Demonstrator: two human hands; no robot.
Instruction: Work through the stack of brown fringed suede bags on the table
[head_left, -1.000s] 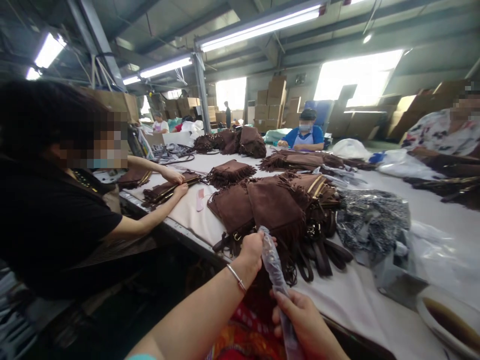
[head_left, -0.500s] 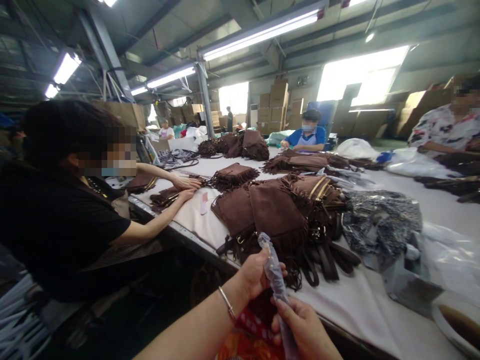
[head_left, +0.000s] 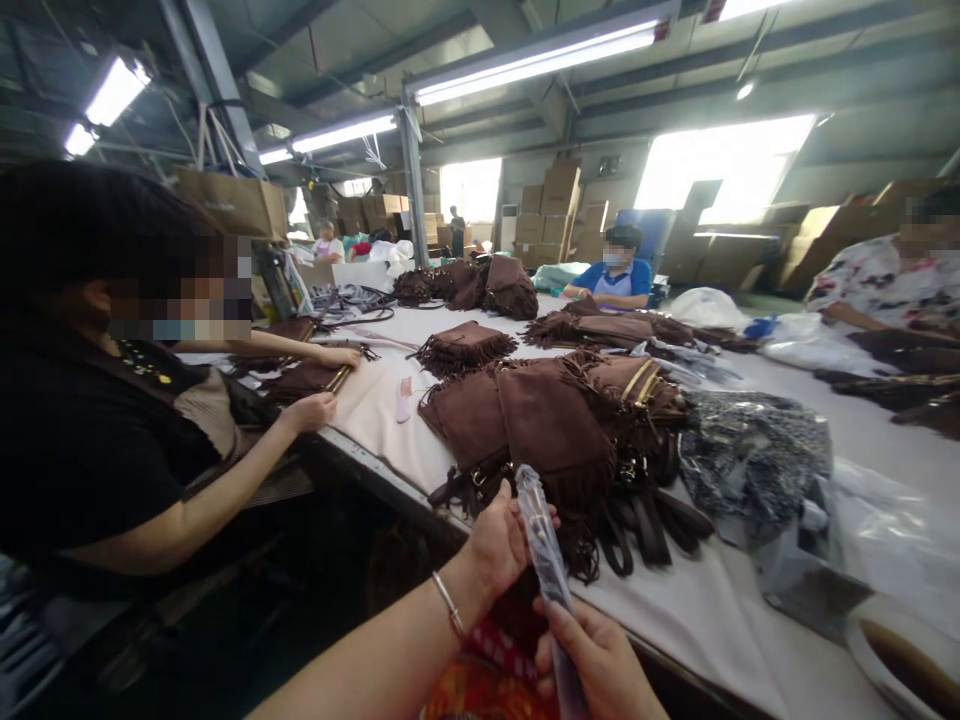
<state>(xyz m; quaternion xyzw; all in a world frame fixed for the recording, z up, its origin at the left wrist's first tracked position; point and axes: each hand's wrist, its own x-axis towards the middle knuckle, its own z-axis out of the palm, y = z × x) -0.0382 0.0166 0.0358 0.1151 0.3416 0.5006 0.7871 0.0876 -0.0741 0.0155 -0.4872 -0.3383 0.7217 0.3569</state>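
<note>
A long, narrow strip in clear plastic wrap (head_left: 541, 530), with small gold-coloured bits showing inside, stands tilted in front of me. My right hand (head_left: 596, 650) pinches its lower part, thumb on top. My left hand (head_left: 499, 545), with a metal bangle at the wrist, is open beside its upper part. The left thumb is raised off the wrap, while the fingers reach behind it and their tips show on the far side. Just beyond my hands lies a pile of brown fringed bags (head_left: 555, 415) with dark straps hanging over the table's near edge.
At left, a co-worker in black (head_left: 112, 430) handles a brown bag with gold zips (head_left: 300, 375). Another fringed bag (head_left: 466, 345) lies mid-table near a pink tag (head_left: 404, 400). Crumpled plastic-wrapped dark material (head_left: 757, 445) and a round container (head_left: 900, 650) are at right. Two people work across the table.
My left thumb has lifted off the wrapped strip, and the plastic looks straighter. The left co-worker's hands have drawn back toward their body with a brown bag.
</note>
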